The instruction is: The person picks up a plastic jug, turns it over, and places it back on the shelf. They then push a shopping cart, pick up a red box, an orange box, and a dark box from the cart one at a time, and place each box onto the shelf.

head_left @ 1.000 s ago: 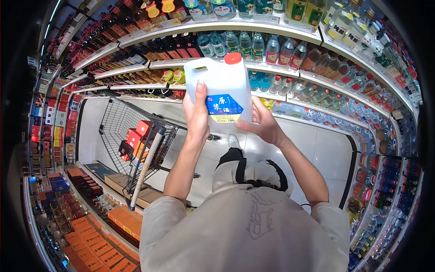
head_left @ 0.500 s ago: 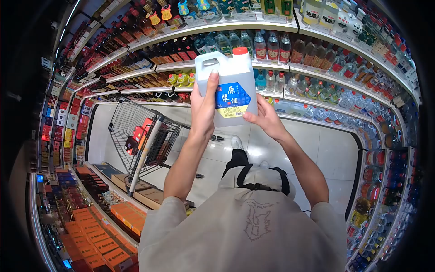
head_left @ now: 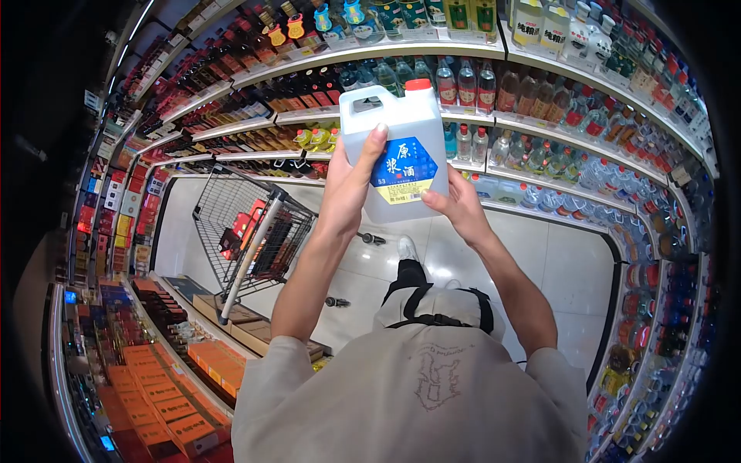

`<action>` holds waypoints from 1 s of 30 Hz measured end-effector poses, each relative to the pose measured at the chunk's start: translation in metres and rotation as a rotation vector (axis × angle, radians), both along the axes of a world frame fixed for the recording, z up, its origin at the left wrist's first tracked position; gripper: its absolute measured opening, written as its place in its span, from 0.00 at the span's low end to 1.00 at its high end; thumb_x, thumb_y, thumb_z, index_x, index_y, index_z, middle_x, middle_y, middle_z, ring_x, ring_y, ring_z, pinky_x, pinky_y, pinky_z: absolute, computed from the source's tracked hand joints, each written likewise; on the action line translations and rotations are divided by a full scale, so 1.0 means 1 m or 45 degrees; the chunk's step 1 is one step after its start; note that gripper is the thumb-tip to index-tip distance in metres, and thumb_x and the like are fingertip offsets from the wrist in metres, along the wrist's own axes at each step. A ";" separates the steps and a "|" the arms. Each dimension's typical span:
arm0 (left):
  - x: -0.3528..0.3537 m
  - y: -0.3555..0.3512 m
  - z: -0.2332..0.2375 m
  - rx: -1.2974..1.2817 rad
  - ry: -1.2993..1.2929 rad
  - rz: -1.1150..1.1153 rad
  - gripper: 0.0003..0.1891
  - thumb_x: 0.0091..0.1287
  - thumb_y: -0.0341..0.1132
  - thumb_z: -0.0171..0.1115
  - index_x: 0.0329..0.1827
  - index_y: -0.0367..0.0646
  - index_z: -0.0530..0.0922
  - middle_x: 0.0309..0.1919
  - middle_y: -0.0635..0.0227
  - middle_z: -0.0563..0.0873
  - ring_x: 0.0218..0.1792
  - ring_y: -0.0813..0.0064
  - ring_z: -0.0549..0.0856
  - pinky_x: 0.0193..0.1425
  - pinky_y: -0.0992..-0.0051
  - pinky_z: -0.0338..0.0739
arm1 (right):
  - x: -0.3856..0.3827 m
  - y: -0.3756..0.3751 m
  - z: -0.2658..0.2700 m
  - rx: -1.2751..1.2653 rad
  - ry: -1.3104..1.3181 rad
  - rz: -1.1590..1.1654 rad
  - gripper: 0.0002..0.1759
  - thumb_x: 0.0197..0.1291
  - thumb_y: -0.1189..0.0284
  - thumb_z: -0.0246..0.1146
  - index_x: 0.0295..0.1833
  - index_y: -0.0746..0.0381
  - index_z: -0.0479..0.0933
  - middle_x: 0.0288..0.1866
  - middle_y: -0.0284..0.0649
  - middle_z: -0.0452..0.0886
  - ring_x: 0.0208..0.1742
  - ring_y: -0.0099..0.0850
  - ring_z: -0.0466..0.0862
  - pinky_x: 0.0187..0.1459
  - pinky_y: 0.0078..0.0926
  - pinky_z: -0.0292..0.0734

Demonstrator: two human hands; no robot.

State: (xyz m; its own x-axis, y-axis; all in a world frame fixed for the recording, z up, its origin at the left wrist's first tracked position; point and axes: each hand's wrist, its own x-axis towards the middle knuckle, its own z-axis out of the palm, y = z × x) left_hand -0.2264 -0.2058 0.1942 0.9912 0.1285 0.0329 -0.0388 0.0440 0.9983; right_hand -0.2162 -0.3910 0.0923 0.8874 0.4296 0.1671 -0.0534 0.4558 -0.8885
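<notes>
Between both hands I hold up a translucent white plastic jug point(head_left: 395, 119) with a red cap, a moulded handle at its upper left and a blue and yellow label facing me. My left hand point(head_left: 353, 179) is closed on the jug's left side, its thumb lying on the front beside the label. On the lower right, my right hand point(head_left: 461, 207) grips the jug with the thumb on the label's lower corner. The fingers behind the jug are hidden.
A wire shopping cart point(head_left: 251, 228) with a red item point(head_left: 245, 224) inside stands to my left. Curved shelves point(head_left: 370, 58) of bottles run in front and along the right. Orange boxes point(head_left: 166, 397) and cardboard cartons point(head_left: 243, 324) sit at lower left. Pale floor tiles point(head_left: 532, 262) lie below.
The jug has shifted slightly right in view and looks a little larger, with both hands still holding it. The cart and shelves have moved slightly in view.
</notes>
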 end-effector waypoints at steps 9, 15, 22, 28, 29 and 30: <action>-0.024 -0.008 0.011 -0.056 -0.113 -0.050 0.33 0.80 0.50 0.67 0.77 0.40 0.65 0.62 0.61 0.82 0.62 0.75 0.82 0.70 0.70 0.76 | -0.003 -0.003 -0.006 0.009 -0.079 0.027 0.52 0.61 0.56 0.78 0.80 0.73 0.60 0.74 0.50 0.73 0.75 0.37 0.74 0.77 0.37 0.66; -0.030 -0.012 0.013 -0.034 -0.172 -0.053 0.33 0.79 0.49 0.67 0.76 0.38 0.65 0.62 0.61 0.81 0.61 0.75 0.82 0.68 0.70 0.78 | -0.001 -0.004 -0.016 0.020 -0.092 0.067 0.55 0.58 0.55 0.79 0.81 0.72 0.59 0.75 0.50 0.72 0.76 0.38 0.73 0.78 0.38 0.65; -0.037 -0.018 0.016 0.007 -0.212 -0.030 0.33 0.78 0.48 0.69 0.74 0.37 0.65 0.60 0.59 0.81 0.61 0.74 0.82 0.67 0.70 0.79 | 0.000 -0.010 -0.015 0.009 -0.115 0.096 0.58 0.56 0.54 0.81 0.83 0.71 0.59 0.78 0.49 0.70 0.79 0.39 0.71 0.81 0.40 0.62; -0.037 -0.018 0.014 0.045 -0.200 -0.036 0.33 0.78 0.47 0.69 0.75 0.37 0.64 0.60 0.60 0.81 0.60 0.75 0.82 0.66 0.71 0.78 | -0.006 -0.012 -0.014 -0.011 -0.091 0.100 0.58 0.56 0.53 0.81 0.83 0.69 0.59 0.77 0.48 0.72 0.79 0.39 0.72 0.80 0.41 0.62; -0.036 -0.017 0.013 0.045 -0.199 -0.038 0.33 0.78 0.47 0.69 0.75 0.37 0.64 0.60 0.60 0.81 0.60 0.75 0.82 0.66 0.71 0.78 | -0.007 -0.012 -0.012 -0.014 -0.106 0.086 0.56 0.57 0.53 0.80 0.82 0.69 0.60 0.76 0.48 0.73 0.77 0.38 0.73 0.79 0.40 0.64; -0.036 -0.016 0.011 0.025 -0.172 -0.024 0.33 0.79 0.47 0.68 0.76 0.37 0.65 0.61 0.60 0.81 0.60 0.75 0.82 0.67 0.71 0.78 | -0.009 -0.013 -0.010 -0.017 -0.122 0.071 0.55 0.58 0.54 0.80 0.81 0.69 0.61 0.75 0.47 0.74 0.76 0.37 0.75 0.79 0.40 0.65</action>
State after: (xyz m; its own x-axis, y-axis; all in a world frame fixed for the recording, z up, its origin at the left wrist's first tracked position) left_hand -0.2625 -0.2218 0.2055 0.9797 0.1075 0.1689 -0.1727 0.0265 0.9846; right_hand -0.2252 -0.4036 0.0827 0.8421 0.4810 0.2439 0.0071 0.4424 -0.8968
